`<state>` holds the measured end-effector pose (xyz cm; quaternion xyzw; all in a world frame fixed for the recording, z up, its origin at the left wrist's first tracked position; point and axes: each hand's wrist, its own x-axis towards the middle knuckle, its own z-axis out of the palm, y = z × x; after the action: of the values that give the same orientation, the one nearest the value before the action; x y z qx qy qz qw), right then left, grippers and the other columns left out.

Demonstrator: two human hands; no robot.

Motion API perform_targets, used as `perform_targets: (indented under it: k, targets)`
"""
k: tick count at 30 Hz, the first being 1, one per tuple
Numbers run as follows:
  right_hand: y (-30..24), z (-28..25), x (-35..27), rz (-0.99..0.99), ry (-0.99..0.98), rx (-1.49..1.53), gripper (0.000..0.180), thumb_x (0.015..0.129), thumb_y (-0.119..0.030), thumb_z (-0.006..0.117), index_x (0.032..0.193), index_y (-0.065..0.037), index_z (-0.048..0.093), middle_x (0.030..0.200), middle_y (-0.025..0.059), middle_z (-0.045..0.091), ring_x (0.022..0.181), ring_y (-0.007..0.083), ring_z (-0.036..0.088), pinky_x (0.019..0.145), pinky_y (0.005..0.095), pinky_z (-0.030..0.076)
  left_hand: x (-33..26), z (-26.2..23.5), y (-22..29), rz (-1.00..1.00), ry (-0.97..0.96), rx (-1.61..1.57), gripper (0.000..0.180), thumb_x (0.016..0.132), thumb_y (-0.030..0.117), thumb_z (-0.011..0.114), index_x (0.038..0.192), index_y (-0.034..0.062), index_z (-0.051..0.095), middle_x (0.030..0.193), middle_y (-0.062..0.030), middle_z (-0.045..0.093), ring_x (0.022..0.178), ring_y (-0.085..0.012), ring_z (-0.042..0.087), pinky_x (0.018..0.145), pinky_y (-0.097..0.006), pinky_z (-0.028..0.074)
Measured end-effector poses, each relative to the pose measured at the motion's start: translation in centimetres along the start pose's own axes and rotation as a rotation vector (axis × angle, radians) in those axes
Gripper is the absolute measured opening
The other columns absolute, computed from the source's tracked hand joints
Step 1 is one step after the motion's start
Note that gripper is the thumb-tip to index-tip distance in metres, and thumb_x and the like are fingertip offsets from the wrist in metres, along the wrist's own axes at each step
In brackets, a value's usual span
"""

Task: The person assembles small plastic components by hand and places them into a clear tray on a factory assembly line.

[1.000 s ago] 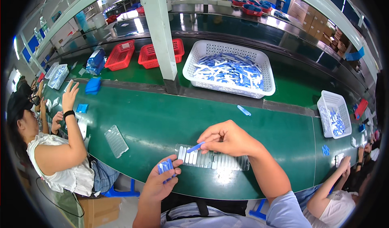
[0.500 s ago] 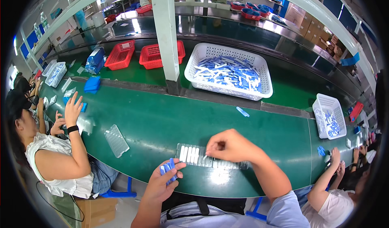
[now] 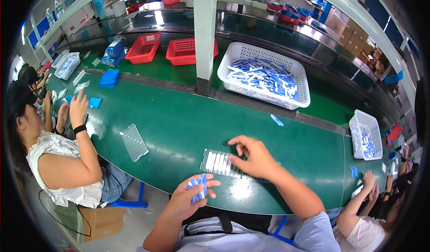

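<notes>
Head view: the left hand (image 3: 187,197) clasps a bundle of blue-and-white sticks (image 3: 197,187); just beyond, on the bench (image 3: 174,117), a clear tray (image 3: 204,164) lies partly beneath the right hand (image 3: 256,157), loosely parted, seemingly empty.

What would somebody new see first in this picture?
Probably the big white basket, heaped with blue and white sticks, just right of the white post. Next, the left hand, low in the middle, holding a bunch of sticks, and the right hand, over a clear tray with white sticks.

No readable lettering, numbers, brand marks or signs anywhere in view.
</notes>
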<state>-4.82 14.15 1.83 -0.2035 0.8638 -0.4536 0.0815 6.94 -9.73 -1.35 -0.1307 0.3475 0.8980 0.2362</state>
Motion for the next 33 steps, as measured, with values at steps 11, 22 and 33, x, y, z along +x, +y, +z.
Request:
perform_targets:
  k: [11, 22, 33]
  targets:
    - [-0.2, -0.6, -2.4, 0.134, 0.059, 0.716, 0.012, 0.09, -0.01, 0.074, 0.1, -0.002, 0.072, 0.075, 0.0026, 0.069, 0.064, 0.0066, 0.059, 0.055, 0.0266, 0.047, -0.2, -0.4, -0.6, 0.021, -0.042, 0.039, 0.031, 0.101, 0.007, 0.058, 0.13, -0.0027, 0.057, 0.111, -0.0189, 0.068, 0.08, -0.0181, 0.063, 0.047, -0.021, 0.034]
    - [0.2, -0.3, -1.0, 0.02, -0.075, -0.294, 0.049, 0.077, -0.02, 0.078, 0.121, -0.005, 0.061, 0.076, 0.0076, 0.061, 0.072, 0.0284, 0.064, 0.065, 0.0412, 0.05, 0.2, -0.3, -1.6, -0.088, -0.105, -0.076, 0.042, 0.094, -0.005, 0.061, 0.135, -0.0032, 0.054, 0.112, -0.0183, 0.066, 0.077, -0.0165, 0.057, 0.048, -0.021, 0.032]
    - [-3.5, 2.8, -4.9, -0.147, -0.168, 0.151, 0.015, 0.085, -0.011, 0.08, 0.098, -0.007, 0.074, 0.067, -0.0013, 0.053, 0.058, 0.0073, 0.046, 0.05, 0.0252, 0.036, 0.4, -0.7, -1.8, -0.135, -0.191, -0.008, 0.049, 0.092, -0.004, 0.05, 0.141, -0.0036, 0.049, 0.118, -0.0201, 0.064, 0.082, -0.0162, 0.059, 0.05, -0.022, 0.032]
